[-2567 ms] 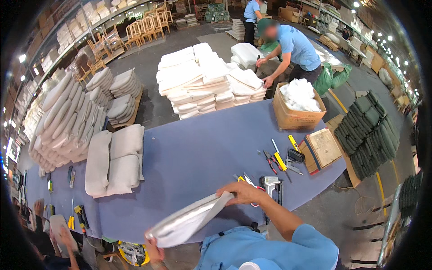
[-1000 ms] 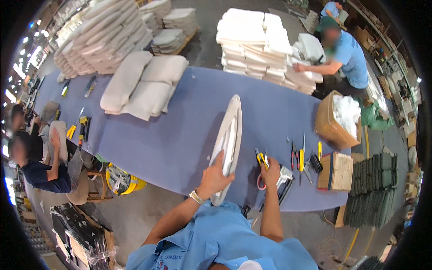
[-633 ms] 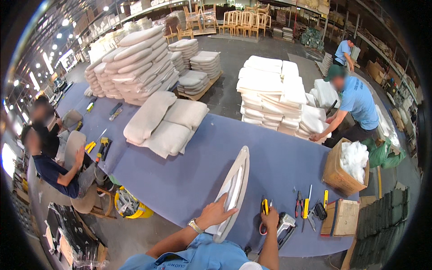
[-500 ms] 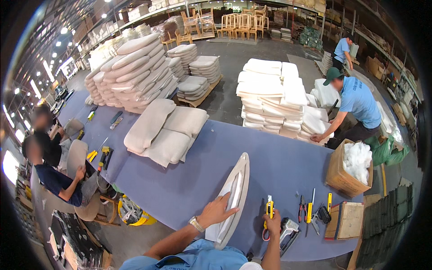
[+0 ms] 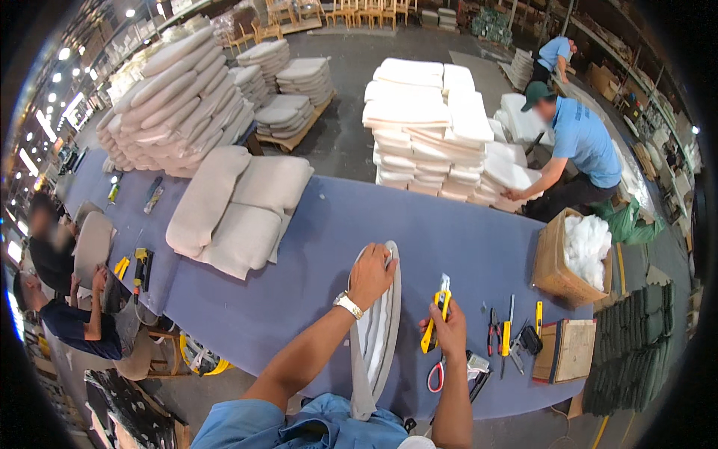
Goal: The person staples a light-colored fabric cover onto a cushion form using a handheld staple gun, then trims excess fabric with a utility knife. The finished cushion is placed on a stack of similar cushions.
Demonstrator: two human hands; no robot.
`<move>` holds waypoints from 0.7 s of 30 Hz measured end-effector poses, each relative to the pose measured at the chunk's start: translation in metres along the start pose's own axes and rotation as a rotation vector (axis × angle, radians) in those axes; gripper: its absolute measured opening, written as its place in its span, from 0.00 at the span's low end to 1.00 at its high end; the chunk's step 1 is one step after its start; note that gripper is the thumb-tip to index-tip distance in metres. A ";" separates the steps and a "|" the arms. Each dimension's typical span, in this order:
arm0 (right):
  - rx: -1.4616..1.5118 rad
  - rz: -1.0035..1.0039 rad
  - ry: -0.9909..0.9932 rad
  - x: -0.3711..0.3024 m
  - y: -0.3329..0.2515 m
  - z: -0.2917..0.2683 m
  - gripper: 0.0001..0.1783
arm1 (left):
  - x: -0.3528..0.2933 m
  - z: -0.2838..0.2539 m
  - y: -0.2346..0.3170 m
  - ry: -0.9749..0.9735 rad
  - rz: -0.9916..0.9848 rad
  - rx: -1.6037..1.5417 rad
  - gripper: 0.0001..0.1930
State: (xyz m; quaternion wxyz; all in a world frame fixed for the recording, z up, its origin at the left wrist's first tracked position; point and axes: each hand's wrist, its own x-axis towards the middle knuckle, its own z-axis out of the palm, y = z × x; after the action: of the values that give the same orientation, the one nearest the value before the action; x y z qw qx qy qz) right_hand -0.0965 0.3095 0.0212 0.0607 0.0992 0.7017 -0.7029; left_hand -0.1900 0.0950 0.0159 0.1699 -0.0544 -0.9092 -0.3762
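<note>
A beige fabric-covered cushion (image 5: 386, 340), its white padding showing along the underside, stands tilted on its side close to my body. My left hand (image 5: 372, 277), with a watch on its wrist, is closed over the cushion's far end. To the right, my right hand (image 5: 450, 329) holds a yellow utility knife (image 5: 435, 323) above the table, its blade pointing away from me and apart from the cushion. Beneath that hand lie red-handled scissors (image 5: 436, 377) and, beside them, a staple gun (image 5: 479, 366), partly hidden by my forearm.
On the blue table (image 5: 329, 224) lie stacked beige covers (image 5: 238, 213), pliers (image 5: 494, 331), a yellow-handled screwdriver (image 5: 507, 337) and a flat box (image 5: 566, 352). A carton of white stuffing (image 5: 565, 258) stands right. Beyond are white foam stacks (image 5: 419, 127) and a co-worker (image 5: 580, 142); others sit left.
My left hand has moved from the cushion's middle to its far end and closed there. The right hand has lifted the knife slightly and moved away from me. The head view has shifted.
</note>
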 end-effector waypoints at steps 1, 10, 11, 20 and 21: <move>-0.030 0.003 -0.038 0.002 -0.008 0.000 0.11 | 0.001 0.003 0.000 0.011 -0.005 -0.029 0.11; -0.502 -0.029 -0.195 0.047 -0.070 0.038 0.16 | -0.006 0.011 -0.024 -0.125 -0.625 -0.859 0.09; -0.568 0.000 -0.230 0.054 -0.074 0.043 0.19 | -0.008 0.012 -0.026 -0.108 -0.641 -0.933 0.09; -0.980 0.042 -0.343 0.063 -0.076 0.063 0.23 | -0.012 0.021 -0.028 -0.082 -0.624 -1.050 0.12; -0.986 0.053 -0.348 0.064 -0.075 0.063 0.23 | -0.012 0.022 -0.027 -0.082 -0.625 -1.038 0.12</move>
State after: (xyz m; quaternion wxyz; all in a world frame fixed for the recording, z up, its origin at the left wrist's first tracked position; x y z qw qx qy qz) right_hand -0.1787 0.2508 0.0791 0.2334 -0.0417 0.9261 -0.2936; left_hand -0.1904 0.0914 -0.0208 -0.0325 0.1248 -0.5859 -0.8000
